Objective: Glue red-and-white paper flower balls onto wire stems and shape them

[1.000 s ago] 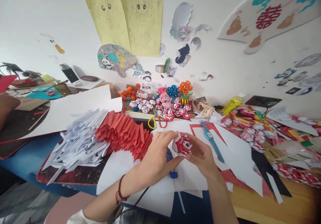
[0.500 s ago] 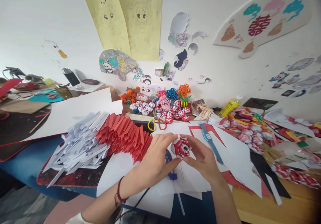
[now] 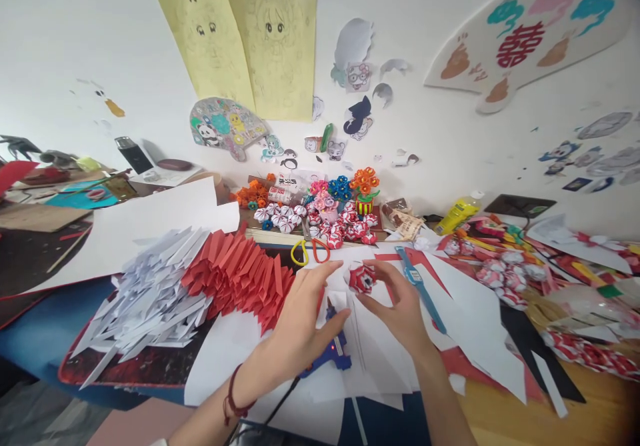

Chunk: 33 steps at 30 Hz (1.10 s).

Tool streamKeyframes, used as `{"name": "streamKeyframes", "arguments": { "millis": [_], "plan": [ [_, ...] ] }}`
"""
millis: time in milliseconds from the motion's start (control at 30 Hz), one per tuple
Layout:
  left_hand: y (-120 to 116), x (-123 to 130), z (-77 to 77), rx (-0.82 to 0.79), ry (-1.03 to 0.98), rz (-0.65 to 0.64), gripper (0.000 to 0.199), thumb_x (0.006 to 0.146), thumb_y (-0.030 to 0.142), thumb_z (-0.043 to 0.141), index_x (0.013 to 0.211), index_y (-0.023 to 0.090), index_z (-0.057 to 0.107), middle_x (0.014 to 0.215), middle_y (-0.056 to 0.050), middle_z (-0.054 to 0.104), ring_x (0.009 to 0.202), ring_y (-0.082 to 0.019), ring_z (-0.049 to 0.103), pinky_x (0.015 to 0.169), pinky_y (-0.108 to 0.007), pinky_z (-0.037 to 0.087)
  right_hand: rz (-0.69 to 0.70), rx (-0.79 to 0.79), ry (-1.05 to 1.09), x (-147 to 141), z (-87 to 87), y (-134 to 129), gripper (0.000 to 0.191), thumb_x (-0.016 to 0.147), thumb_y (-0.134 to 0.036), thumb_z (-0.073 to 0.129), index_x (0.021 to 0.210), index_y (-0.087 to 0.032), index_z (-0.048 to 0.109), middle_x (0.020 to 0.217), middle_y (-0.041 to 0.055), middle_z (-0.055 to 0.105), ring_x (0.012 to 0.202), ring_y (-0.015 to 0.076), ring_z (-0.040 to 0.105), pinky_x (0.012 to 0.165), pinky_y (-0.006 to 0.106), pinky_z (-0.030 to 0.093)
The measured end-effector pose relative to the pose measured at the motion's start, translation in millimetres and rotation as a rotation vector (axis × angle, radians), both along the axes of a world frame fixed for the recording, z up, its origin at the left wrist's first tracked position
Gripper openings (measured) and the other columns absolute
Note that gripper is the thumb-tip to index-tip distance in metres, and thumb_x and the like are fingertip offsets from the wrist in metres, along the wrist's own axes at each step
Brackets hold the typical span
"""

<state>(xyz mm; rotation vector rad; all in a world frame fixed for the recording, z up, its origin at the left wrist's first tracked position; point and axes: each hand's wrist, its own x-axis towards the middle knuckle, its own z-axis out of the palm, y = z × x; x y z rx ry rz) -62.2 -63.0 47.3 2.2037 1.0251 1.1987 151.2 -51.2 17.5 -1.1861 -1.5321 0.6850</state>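
Note:
A red and white folded-paper flower (image 3: 361, 277) is held at its right side between the thumb and fingers of my right hand (image 3: 395, 299). My left hand (image 3: 305, 313) is off the flower, to its left, thumb and fingers spread with nothing between them. Partly behind my left hand lies a blue glue gun (image 3: 340, 349) on white paper (image 3: 380, 359). Red folded strips (image 3: 240, 276) stand in a packed row left of my hands, beside a heap of white folded strips (image 3: 150, 293).
Yellow and red scissor handles (image 3: 310, 253) and finished paper flowers (image 3: 343, 223) sit at the back. A light-blue cutter (image 3: 423, 289) lies on the right, near a yellow bottle (image 3: 457, 213) and more paper flowers (image 3: 505, 276).
My left hand has let go of the flower and opened away to the left. The flower, in my right hand, is slightly higher. More of the glue gun shows, and the view has shifted a little.

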Motion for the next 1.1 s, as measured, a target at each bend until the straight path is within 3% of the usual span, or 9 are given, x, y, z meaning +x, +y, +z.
{"name": "streamKeyframes", "arguments": {
  "millis": [67, 167, 333, 700, 867, 1100],
  "plan": [
    [-1.0, -3.8, -4.6, -0.014, -0.042, 0.046, 0.061, 0.091, 0.018, 0.065, 0.145, 0.027, 0.038, 0.134, -0.011, 0.056, 0.114, -0.024, 0.054, 0.097, -0.041, 0.048, -0.089, 0.086, -0.092, 4.7, -4.7, 12.6, 0.040, 0.082, -0.034, 0.076, 0.119, -0.029, 0.062, 0.119, 0.0064, 0.067, 0.104, 0.0243, 0.064, 0.095, 0.042, 0.053],
    [-2.1, -7.2, -17.1, -0.001, -0.087, 0.126, 0.050, 0.093, 0.017, 0.062, 0.138, 0.026, 0.044, 0.125, -0.010, 0.059, 0.107, -0.021, 0.057, 0.093, -0.037, 0.049, -0.120, 0.142, -0.089, 15.3, -19.2, 40.5, 0.041, 0.082, -0.035, 0.076, 0.119, -0.027, 0.060, 0.117, 0.0066, 0.066, 0.098, 0.0222, 0.066, 0.091, 0.040, 0.055],
    [2.2, -3.1, -37.8, 0.035, -0.128, 0.186, 0.036, 0.095, 0.014, 0.057, 0.129, 0.023, 0.051, 0.114, -0.008, 0.062, 0.096, -0.017, 0.060, 0.086, -0.031, 0.050, -0.165, 0.106, -0.132, 37.3, -49.2, 95.6, 0.045, 0.080, -0.037, 0.074, 0.119, -0.023, 0.058, 0.117, 0.0086, 0.068, 0.094, 0.0218, 0.068, 0.080, 0.037, 0.058],
    [15.0, -1.6, -49.2, 0.219, -0.315, 0.151, 0.028, 0.090, -0.005, 0.052, 0.106, 0.016, 0.063, 0.103, -0.008, 0.068, 0.099, -0.017, 0.065, 0.086, -0.030, 0.053, -0.281, -0.044, -0.429, 52.1, -111.1, 181.7, 0.043, 0.078, -0.043, 0.068, 0.114, -0.021, 0.062, 0.102, 0.0082, 0.074, 0.089, 0.0250, 0.068, 0.082, 0.040, 0.053],
    [19.5, -10.0, -54.1, 0.360, -0.332, 0.110, 0.034, 0.084, -0.013, 0.051, 0.101, 0.012, 0.066, 0.095, -0.009, 0.069, 0.085, -0.016, 0.064, 0.070, -0.028, 0.051, -0.406, -0.051, -0.606, 55.7, -112.9, 190.1, 0.038, 0.080, -0.036, 0.065, 0.115, -0.022, 0.062, 0.111, 0.0105, 0.068, 0.105, 0.0292, 0.061, 0.092, 0.043, 0.048],
    [24.9, -17.8, -59.5, 0.379, -0.329, 0.099, 0.032, 0.082, -0.012, 0.049, 0.097, 0.012, 0.066, 0.092, -0.010, 0.069, 0.077, -0.015, 0.062, 0.064, -0.028, 0.049, -0.430, 0.013, -0.813, 53.8, -91.8, 189.0, 0.043, 0.073, -0.011, 0.061, 0.115, -0.021, 0.061, 0.122, 0.0113, 0.058, 0.113, 0.0284, 0.054, 0.100, 0.040, 0.041]
  ]
}}
